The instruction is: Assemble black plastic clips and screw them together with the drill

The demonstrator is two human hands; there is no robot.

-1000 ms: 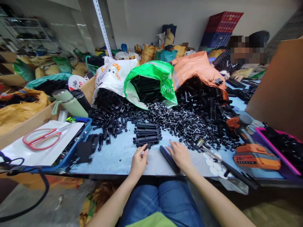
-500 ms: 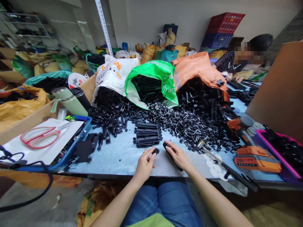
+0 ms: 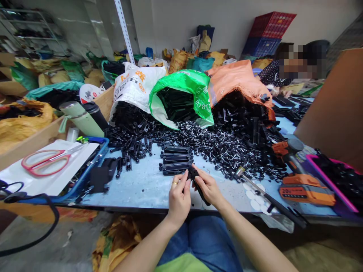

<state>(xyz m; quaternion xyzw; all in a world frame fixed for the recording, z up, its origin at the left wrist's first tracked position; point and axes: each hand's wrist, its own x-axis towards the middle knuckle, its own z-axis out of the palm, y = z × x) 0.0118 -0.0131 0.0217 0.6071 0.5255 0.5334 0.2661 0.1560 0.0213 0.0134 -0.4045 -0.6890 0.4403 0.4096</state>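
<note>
My right hand [image 3: 208, 187] grips a long black plastic part [image 3: 202, 192], which slants down toward the table's front edge. Close beside it, my left hand [image 3: 179, 192] has its fingers pinched at the upper end of that part; the small black piece seen there blends into it. Just beyond my hands lies a stack of long black parts [image 3: 176, 158]. Behind the stack spreads a heap of small black pieces with metal pins [image 3: 224, 145]. Loose black links [image 3: 136, 141] lie to the left of the heap.
White, green [image 3: 181, 81] and orange sacks spill black parts at the back. Scissors [image 3: 45, 161] lie on paper over a blue tray at left. On the right are a screwdriver-like tool [image 3: 263, 194], an orange power drill [image 3: 306, 189] and a pink-rimmed bin. A person leans at the far right.
My hands have come together. The small black piece in my left hand now meets the upper end of the long part in my right hand.
</note>
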